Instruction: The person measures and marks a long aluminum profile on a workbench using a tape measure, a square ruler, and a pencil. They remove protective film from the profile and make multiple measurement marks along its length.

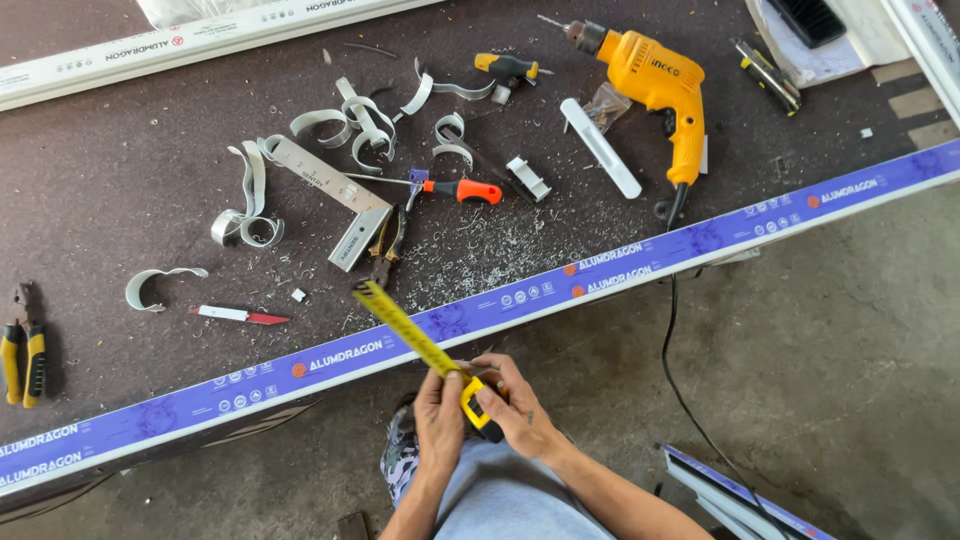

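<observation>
Both my hands hold a yellow tape measure point(476, 398) close to my body, just below the workbench edge. My left hand point(438, 412) pinches the yellow blade near the case. My right hand point(517, 405) wraps around the case. The blade point(402, 322) runs up and left, crossing a long blue-filmed aluminium profile point(640, 255), and its tip rests on the dark bench top near a pair of snips point(388, 245).
On the dark bench point(120, 190) lie a yellow power drill point(655, 80), a metal try square point(335, 195), an orange-handled screwdriver point(465, 190), curled metal strips point(350, 120), yellow-handled pliers point(22, 345), a white bar point(600, 147) and metal shavings. The drill's cord point(680, 380) trails over the concrete floor.
</observation>
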